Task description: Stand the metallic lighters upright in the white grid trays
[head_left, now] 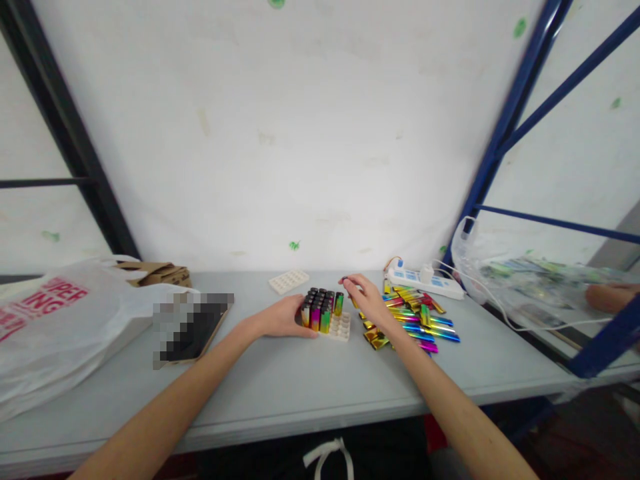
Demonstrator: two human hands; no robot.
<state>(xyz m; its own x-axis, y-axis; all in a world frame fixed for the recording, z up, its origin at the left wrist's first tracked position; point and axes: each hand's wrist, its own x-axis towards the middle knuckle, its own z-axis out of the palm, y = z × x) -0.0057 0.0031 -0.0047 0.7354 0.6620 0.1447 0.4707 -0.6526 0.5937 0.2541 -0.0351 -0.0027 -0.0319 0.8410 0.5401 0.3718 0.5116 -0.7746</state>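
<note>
Several shiny, metallic-coloured lighters (315,316) with black tops stand upright, packed together in the left part of a white holed tray (341,332). My left hand (286,316) is wrapped round the left side of this group, its thumb along the front. One green-gold lighter (339,304) stands at the back, beside the packed ones. Just right of it, my right hand (367,295) is raised with its fingers pinched on what looks like a lighter; only a dark tip and a bit of gold show. A loose heap of metallic lighters (400,319) lies under and beyond my right forearm.
Behind the group lies another white holed tray (289,281). A white power strip (435,283) with cables sits at the back right. To the left are a dark phone-like slab (197,330), a white plastic bag (75,320) and cardboard (163,273). Another person's hand (610,298) shows far right.
</note>
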